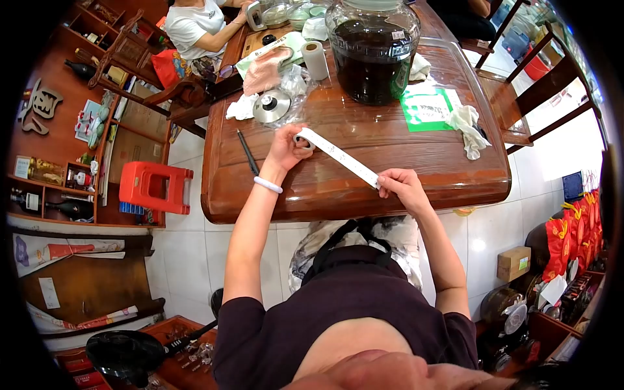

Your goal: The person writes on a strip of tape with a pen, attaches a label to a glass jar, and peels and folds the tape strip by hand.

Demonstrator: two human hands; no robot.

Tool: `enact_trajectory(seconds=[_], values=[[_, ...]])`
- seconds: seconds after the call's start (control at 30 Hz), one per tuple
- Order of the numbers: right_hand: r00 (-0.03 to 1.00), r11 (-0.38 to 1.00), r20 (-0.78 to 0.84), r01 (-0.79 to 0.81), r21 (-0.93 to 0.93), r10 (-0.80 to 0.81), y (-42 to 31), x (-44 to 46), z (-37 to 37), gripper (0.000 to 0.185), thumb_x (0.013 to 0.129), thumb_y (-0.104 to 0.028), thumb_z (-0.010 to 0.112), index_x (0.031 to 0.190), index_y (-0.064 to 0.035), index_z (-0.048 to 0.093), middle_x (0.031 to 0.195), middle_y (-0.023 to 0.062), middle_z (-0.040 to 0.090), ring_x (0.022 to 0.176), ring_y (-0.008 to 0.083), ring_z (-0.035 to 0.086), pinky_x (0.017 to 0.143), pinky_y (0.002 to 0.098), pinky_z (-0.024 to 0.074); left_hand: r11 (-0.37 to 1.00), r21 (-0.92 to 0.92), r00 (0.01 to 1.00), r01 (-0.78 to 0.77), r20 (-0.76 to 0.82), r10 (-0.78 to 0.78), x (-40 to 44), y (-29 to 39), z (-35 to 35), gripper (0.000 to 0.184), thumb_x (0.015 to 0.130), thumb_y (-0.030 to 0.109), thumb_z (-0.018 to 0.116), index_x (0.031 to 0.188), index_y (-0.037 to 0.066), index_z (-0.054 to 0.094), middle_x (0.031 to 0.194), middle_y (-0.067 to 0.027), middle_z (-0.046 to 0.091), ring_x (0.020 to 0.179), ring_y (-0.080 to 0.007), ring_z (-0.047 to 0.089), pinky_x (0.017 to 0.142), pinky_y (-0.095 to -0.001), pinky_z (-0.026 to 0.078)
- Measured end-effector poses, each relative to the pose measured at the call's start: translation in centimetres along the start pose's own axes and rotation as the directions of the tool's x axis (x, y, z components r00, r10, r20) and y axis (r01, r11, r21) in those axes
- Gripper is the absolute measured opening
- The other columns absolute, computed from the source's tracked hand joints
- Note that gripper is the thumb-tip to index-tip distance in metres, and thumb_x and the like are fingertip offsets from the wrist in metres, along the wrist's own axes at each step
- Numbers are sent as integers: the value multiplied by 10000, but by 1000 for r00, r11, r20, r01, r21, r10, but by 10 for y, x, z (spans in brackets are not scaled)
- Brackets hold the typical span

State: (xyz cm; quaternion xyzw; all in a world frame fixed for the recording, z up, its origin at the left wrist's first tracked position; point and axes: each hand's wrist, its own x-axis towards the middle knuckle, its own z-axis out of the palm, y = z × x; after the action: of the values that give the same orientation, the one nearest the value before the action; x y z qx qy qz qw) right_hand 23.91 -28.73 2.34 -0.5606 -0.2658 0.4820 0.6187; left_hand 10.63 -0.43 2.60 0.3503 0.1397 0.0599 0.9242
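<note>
My left hand (287, 151) is closed around a white roll at the table's near side. A white strip (346, 160) with faint grey marks stretches from that roll, slanting down to the right. Its free end is pinched between the fingertips of my right hand (403, 187). The strip hangs just above the wooden table (312, 188). Left of my left hand lies a dark pen (247, 151). Beyond that hand sit a round metal lid (272, 107) and crumpled clear plastic (296, 81).
A large glass jar of dark liquid (370, 62) stands farther back, beside a white roll (315, 60) and pink cloth (266, 71). Right of it are a green-bordered sheet (416, 120) and crumpled tissue (467, 125). A person (198, 29) sits at left, beyond a red stool (133, 185).
</note>
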Motion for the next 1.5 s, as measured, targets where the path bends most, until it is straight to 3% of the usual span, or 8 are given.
enact_trajectory(seconds=[0.23,0.37,0.43,0.63,0.73,1.0,1.37,1.5], values=[[928,975,-306,181,-126,-212,6,4,-12,266,857,-69,578,1092,53,578,846,67,633,682,101,579,600,210,462,1000,-28,1000,-13,-18,12,-14,-6,26,113,812,174,484,730,96,483,557,7,390,415,-70,276,381,-193,218],[665,720,-377,363,-591,-645,-20,3,-6,288,844,-48,585,1121,25,554,1098,115,576,905,150,572,761,257,474,969,247,996,13,-85,9,-24,-5,65,123,796,163,518,713,72,513,564,37,379,455,-49,272,400,-205,213],[692,684,-269,436,-585,-670,-35,5,2,265,837,-59,593,1092,14,575,1132,131,564,995,197,557,838,286,455,847,530,998,-29,-30,53,-28,-7,81,159,790,158,531,664,60,526,542,41,383,472,-46,298,416,-208,212],[862,774,-39,433,-462,-505,-57,9,45,215,819,-155,660,916,17,575,799,89,617,708,154,590,651,273,474,672,729,991,-127,72,109,-37,-20,114,156,818,135,561,722,16,594,610,56,476,578,-26,388,513,-201,293],[950,890,6,294,-349,-311,-54,12,43,156,830,-68,647,801,-11,505,672,-26,530,584,9,457,501,174,381,638,751,985,-170,110,133,-43,-22,115,192,845,161,524,753,11,602,611,43,481,567,-33,390,504,-206,295],[949,919,-50,286,-271,-310,-44,7,43,162,804,-92,666,839,5,541,651,14,560,589,61,475,529,226,395,787,615,993,-53,117,-25,-44,-18,103,278,806,209,455,823,-25,604,602,7,480,501,-47,367,454,-203,267],[962,863,3,247,-442,-273,-46,0,30,159,832,-138,640,877,1,577,687,38,590,606,80,523,546,241,422,653,757,994,16,58,-91,-46,-17,110,204,818,133,486,852,-13,626,665,31,503,608,-54,411,544,-211,330],[994,914,40,107,-391,-100,-65,-4,37,194,843,-171,626,863,18,588,662,57,589,596,89,518,549,254,424,607,794,992,29,54,-118,-47,-15,112,208,827,142,488,857,-11,627,679,25,517,629,-54,428,559,-211,344]])
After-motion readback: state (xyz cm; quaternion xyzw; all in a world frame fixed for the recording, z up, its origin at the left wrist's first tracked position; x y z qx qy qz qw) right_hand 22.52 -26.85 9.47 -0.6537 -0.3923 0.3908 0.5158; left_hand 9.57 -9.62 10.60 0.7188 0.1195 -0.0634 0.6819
